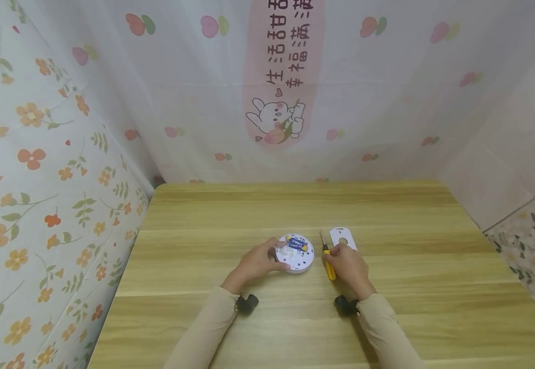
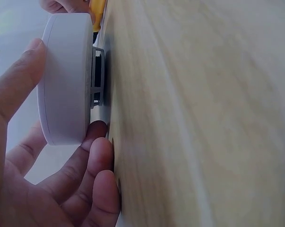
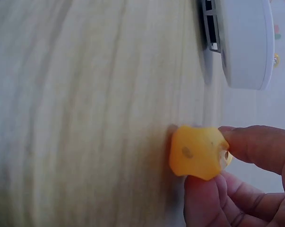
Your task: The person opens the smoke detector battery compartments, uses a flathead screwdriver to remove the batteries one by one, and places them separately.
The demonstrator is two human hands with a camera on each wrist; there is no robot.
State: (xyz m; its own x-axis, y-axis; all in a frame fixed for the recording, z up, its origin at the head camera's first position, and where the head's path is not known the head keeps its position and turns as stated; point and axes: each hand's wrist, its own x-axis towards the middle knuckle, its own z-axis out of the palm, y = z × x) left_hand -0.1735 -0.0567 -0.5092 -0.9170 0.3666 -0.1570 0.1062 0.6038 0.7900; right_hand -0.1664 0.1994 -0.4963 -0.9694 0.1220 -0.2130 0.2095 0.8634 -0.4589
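A round white smoke detector (image 1: 301, 262) lies with its back upward, showing a blue battery (image 1: 297, 243) in its compartment. My left hand (image 1: 259, 260) grips its left edge between thumb and fingers; in the left wrist view the detector (image 2: 66, 80) stands slightly off the wood on its vented part (image 2: 99, 78). My right hand (image 1: 349, 265) pinches the yellow-and-black handle of a screwdriver (image 1: 329, 267), whose shaft points away from me. The handle's yellow end (image 3: 196, 152) faces the right wrist camera. Just beyond the right hand lies a white mounting plate (image 1: 343, 236), partly covered by it.
The wooden table (image 1: 193, 215) extends on all sides of the hands. A printed curtain (image 1: 193, 102) hangs behind the table's far edge, and a floral cloth (image 1: 64, 205) hangs at the left. Black wrist cameras (image 1: 247, 304) sit at both cuffs.
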